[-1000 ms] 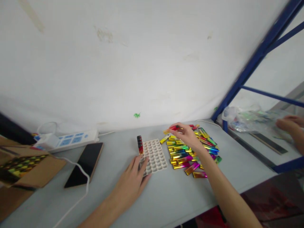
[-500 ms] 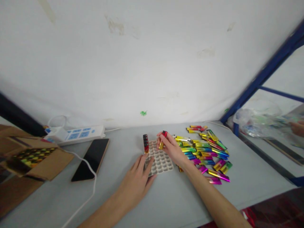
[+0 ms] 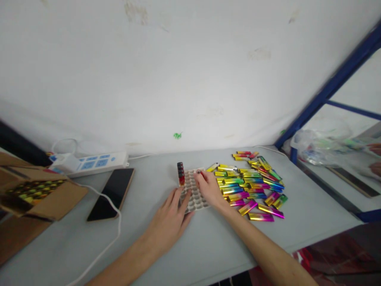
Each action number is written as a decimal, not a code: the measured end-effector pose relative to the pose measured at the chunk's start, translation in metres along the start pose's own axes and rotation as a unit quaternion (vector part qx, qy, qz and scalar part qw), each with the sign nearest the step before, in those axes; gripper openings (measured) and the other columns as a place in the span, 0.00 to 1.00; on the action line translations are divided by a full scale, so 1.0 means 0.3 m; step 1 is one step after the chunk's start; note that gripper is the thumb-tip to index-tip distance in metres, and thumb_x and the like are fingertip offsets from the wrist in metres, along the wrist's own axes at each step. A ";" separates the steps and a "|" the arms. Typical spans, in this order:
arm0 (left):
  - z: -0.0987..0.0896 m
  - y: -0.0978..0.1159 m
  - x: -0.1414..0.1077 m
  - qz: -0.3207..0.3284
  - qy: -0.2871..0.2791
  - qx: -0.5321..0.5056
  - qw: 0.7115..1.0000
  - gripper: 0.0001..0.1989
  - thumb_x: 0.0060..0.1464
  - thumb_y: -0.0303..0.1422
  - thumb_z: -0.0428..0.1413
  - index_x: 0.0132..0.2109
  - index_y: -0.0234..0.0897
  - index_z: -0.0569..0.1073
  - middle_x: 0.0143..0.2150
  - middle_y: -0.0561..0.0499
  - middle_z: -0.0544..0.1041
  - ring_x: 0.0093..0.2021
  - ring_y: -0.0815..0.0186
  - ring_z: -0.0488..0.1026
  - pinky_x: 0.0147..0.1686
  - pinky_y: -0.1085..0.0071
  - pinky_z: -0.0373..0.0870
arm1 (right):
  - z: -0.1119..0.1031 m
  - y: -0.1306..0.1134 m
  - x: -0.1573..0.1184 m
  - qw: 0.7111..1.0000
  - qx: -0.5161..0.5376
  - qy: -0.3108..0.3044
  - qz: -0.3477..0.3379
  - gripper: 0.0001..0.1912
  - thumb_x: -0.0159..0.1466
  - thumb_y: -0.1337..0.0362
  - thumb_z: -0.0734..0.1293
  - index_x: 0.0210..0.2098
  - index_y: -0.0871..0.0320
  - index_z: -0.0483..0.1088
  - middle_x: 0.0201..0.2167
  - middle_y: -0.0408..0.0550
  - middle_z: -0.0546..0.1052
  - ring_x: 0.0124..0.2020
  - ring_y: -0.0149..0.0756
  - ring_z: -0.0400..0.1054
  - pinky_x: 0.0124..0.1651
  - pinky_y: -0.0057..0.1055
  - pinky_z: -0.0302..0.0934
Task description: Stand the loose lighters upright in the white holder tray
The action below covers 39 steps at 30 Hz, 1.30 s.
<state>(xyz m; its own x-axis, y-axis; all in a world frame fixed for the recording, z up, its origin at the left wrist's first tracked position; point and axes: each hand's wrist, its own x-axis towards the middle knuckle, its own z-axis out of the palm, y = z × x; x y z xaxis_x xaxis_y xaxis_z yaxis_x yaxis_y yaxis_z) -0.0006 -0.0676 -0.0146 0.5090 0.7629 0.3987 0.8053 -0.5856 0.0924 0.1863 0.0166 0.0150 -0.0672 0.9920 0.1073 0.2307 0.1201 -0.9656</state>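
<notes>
A pale tray [image 3: 198, 203] with rows of small holes lies on the table. Several red-and-gold lighters [image 3: 181, 174] with black tops stand upright in a row along its left edge. My left hand [image 3: 168, 216] rests over the tray's near left corner, fingers stretched out and apart. My right hand [image 3: 210, 190] is closed in a pinch over the tray's right side. A red lighter [image 3: 203, 174] shows only in small part between its fingers; the hand hides the rest.
Shiny multicoloured lighters [image 3: 235, 196] lie in a loose pile to the right. On the left are a black phone [image 3: 112, 194], a white cable [image 3: 119, 216], a power strip [image 3: 99, 163] and an open cardboard box [image 3: 67, 200]. Another person's hand [image 3: 375, 169] shows at far right.
My right hand has turned and come down toward the tray with the lighter, which is now mostly hidden. The left hand stays on the tray. The view has shifted slightly.
</notes>
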 end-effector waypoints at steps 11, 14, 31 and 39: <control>-0.018 0.019 0.009 -0.011 0.000 -0.012 1.000 0.26 0.76 0.40 0.56 0.74 0.35 0.69 0.68 0.34 0.73 0.66 0.44 0.76 0.60 0.50 0.83 | -0.028 0.014 -0.009 0.992 -0.023 -0.032 -0.116 0.19 0.76 0.43 0.64 0.40 0.52 0.70 0.34 0.44 0.75 0.39 0.40 0.70 0.43 0.34 0.65; -0.014 0.021 0.004 -0.012 0.010 -0.012 1.000 0.25 0.76 0.41 0.55 0.73 0.36 0.70 0.67 0.34 0.74 0.66 0.45 0.76 0.60 0.50 0.83 | -0.043 0.016 -0.002 0.983 -0.057 -0.017 -0.175 0.18 0.75 0.45 0.68 0.42 0.53 0.76 0.39 0.48 0.78 0.43 0.41 0.72 0.47 0.36 0.67; -0.037 0.044 -0.001 -0.003 0.004 0.032 0.999 0.19 0.73 0.34 0.59 0.66 0.33 0.76 0.58 0.37 0.80 0.59 0.46 0.79 0.55 0.51 0.84 | -0.022 0.023 -0.006 0.924 -0.265 -0.108 -0.254 0.06 0.80 0.59 0.68 0.50 0.54 0.75 0.44 0.51 0.84 0.45 0.42 0.80 0.49 0.34 0.71; -0.048 0.043 0.004 0.003 -0.016 0.027 0.999 0.17 0.75 0.34 0.56 0.64 0.33 0.76 0.57 0.38 0.81 0.57 0.50 0.81 0.55 0.54 0.83 | 0.010 -0.008 -0.013 0.905 -0.338 -0.112 -0.232 0.08 0.79 0.57 0.69 0.51 0.55 0.75 0.45 0.56 0.81 0.45 0.47 0.78 0.50 0.39 0.71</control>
<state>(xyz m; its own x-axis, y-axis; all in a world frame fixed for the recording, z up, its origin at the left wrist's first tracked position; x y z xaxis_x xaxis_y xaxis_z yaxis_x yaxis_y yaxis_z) 0.0060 -0.0783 0.0000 0.5229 0.7681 0.3696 0.8170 -0.5753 0.0397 0.1832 0.0124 0.0163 -0.4859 0.8051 0.3400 0.6637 0.5931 -0.4558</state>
